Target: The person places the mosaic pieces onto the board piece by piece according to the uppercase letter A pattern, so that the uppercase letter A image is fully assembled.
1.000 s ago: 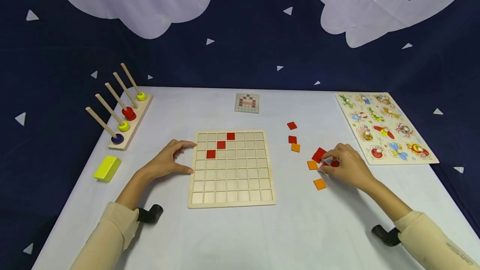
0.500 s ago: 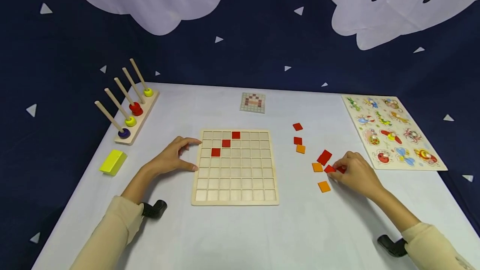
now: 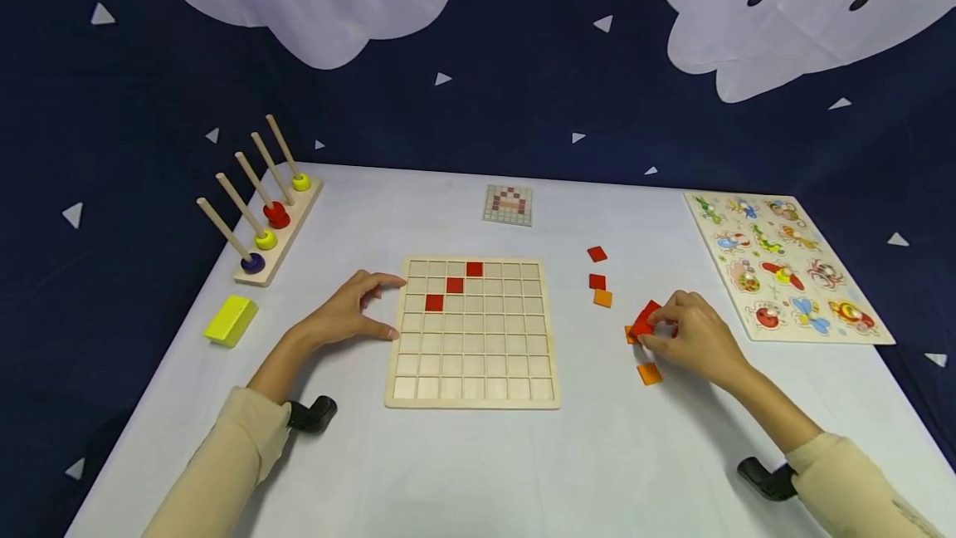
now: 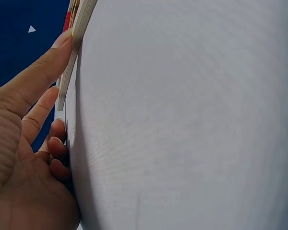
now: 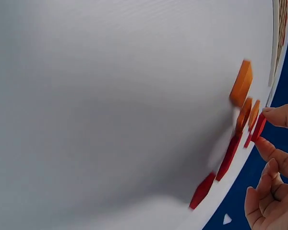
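Note:
A light wooden grid board (image 3: 466,402) lies on the table with three red tiles set diagonally in its upper cells. My left hand (image 3: 339,311) touches the board's left edge with thumb and forefinger spread apart, as the left wrist view (image 4: 36,124) also shows from close by. Between the thumb and forefinger of my right hand (image 3: 695,337) is a red square tile (image 5: 260,125), pinched above the loose tiles. An orange tile (image 3: 650,374) lies just below that hand. More red and orange tiles lie underneath, partly covered by the hand in the head view.
Behind the board lies a small pattern card (image 3: 509,205). A wooden peg stand (image 3: 280,243) with coloured beads and a yellow block (image 3: 231,320) are at the left. An insect puzzle board (image 3: 790,268) lies at the right. Loose tiles, including an orange one (image 3: 602,298), lie between.
My right hand has moved a little left and up over the pile and now pinches a red tile off the table. The left hand keeps its place at the board; the head view has shifted slightly.

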Demonstrator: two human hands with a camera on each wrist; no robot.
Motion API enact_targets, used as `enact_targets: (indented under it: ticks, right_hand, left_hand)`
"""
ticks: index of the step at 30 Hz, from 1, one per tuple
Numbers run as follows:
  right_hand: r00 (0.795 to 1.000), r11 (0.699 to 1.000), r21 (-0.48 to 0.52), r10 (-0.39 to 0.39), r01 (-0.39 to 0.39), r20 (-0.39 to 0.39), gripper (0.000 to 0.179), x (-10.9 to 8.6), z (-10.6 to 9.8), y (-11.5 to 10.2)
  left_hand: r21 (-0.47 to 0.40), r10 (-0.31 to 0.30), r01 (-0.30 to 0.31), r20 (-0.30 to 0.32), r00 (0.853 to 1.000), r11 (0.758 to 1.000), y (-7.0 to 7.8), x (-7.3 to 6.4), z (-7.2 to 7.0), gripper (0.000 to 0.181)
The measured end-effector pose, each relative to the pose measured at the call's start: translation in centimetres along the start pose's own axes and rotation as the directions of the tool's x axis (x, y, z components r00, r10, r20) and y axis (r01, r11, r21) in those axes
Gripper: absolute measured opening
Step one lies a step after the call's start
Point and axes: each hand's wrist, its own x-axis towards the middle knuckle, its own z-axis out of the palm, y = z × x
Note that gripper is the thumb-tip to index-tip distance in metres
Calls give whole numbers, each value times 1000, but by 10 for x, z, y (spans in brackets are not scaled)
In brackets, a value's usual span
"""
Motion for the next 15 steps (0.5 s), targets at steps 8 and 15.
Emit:
enact_targets:
  ticks: [8, 15]
  right_hand:
    - [997, 998, 24, -65, 63, 46, 16, 19, 12, -29]
    - [991, 995, 50, -88, 83, 105, 16, 37, 26, -57]
  left_hand:
    - [-7, -3, 3, 0, 1000, 1000, -1, 1, 0, 80]
    - [-19, 9, -9, -1, 1000, 1000, 1, 0, -1, 79]
